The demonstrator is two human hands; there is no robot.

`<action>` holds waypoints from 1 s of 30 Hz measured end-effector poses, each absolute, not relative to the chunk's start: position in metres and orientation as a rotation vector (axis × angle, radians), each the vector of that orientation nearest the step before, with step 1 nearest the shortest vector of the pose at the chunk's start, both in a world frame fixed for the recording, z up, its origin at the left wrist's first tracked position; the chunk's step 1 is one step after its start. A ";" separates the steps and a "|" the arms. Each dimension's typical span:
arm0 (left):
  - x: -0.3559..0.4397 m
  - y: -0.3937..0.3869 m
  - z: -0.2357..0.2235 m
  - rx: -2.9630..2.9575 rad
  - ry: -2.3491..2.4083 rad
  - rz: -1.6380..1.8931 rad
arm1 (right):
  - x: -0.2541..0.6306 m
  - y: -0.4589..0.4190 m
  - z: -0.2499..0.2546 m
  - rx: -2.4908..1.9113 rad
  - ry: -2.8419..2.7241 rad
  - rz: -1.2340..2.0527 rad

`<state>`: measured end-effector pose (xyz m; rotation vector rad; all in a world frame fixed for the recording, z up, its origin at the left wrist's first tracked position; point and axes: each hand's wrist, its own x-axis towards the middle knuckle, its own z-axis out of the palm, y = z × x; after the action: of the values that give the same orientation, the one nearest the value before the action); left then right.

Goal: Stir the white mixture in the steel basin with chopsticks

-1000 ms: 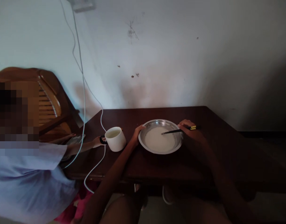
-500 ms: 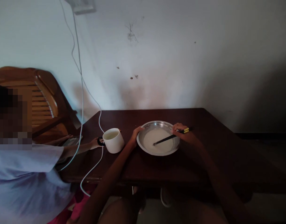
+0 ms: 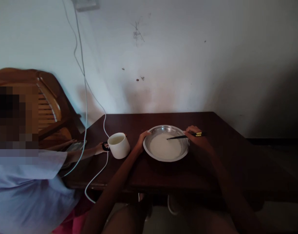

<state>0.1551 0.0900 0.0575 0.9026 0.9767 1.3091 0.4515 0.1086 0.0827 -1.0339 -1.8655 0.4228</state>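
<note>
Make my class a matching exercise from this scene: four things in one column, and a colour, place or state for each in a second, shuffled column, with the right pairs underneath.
Things
1. Bowl
2. Chopsticks
3. Mug
4. Chair

Descriptions
A. White, with a black handle
B. Brown, with a slatted back
C. Black and yellow, held in the wearer's right hand
D. Silver, with the wearer's left hand at its rim

Right pairs: 1-D, 2-C, 3-A, 4-B
</note>
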 end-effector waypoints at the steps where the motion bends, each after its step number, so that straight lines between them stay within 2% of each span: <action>1: 0.155 0.090 0.057 0.910 0.973 1.304 | 0.453 0.109 0.083 -1.021 -1.883 0.464; 5: 0.153 0.092 0.055 0.914 0.978 1.309 | 0.452 0.107 0.083 -0.897 -2.001 0.605; 9: 0.154 0.094 0.052 0.897 0.976 1.318 | 0.452 0.106 0.083 -1.002 -1.915 0.459; 15: 0.153 0.096 0.051 0.916 0.973 1.318 | 0.451 0.103 0.084 -0.875 -2.024 0.569; 20: 0.153 0.092 0.053 0.903 0.956 1.321 | 0.458 0.105 0.087 -1.024 -1.943 0.428; 25: 0.154 0.092 0.054 0.896 0.952 1.310 | 0.458 0.105 0.086 -0.890 -2.079 0.599; 30: 0.154 0.094 0.053 0.897 0.974 1.319 | 0.459 0.109 0.082 -0.994 -1.952 0.470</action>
<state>0.1539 0.0939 0.0526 0.8971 0.9739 1.3191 0.4586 0.1089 0.0823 -0.9942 -1.9518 0.4697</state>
